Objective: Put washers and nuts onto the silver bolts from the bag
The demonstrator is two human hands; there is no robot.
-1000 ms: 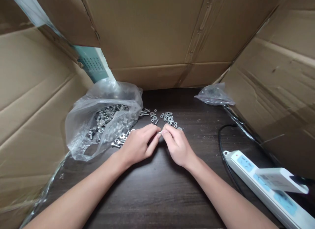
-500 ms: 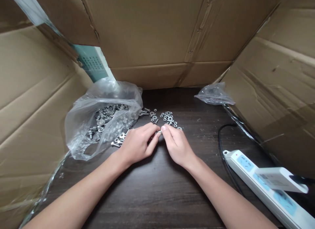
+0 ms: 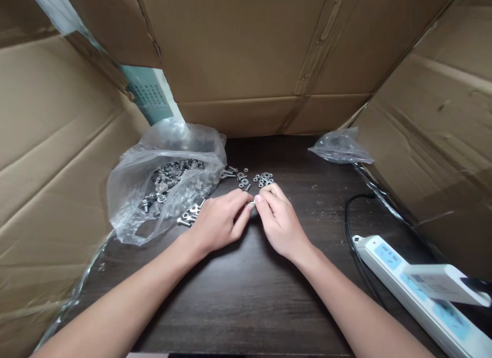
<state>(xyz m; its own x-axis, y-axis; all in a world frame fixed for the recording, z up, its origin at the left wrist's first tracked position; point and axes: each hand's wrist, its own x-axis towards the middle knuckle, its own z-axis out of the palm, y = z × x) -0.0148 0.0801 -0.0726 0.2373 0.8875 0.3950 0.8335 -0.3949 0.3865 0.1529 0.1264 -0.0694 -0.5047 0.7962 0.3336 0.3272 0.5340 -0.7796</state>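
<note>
My left hand (image 3: 216,220) and right hand (image 3: 282,223) come together, their fingers (image 3: 242,221) curled and pinching. My bare forearms (image 3: 134,291) slant inward.

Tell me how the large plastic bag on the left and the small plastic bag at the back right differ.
Size: the large bag is far bulkier than the small bag.
Contents: the large bag gapes open on a heap of metal hardware; in the small bag no contents can be made out.
Place: the large bag sits near the left hand; the small bag lies apart, beyond the right hand.
Both are see-through and rest on the dark table.
</note>
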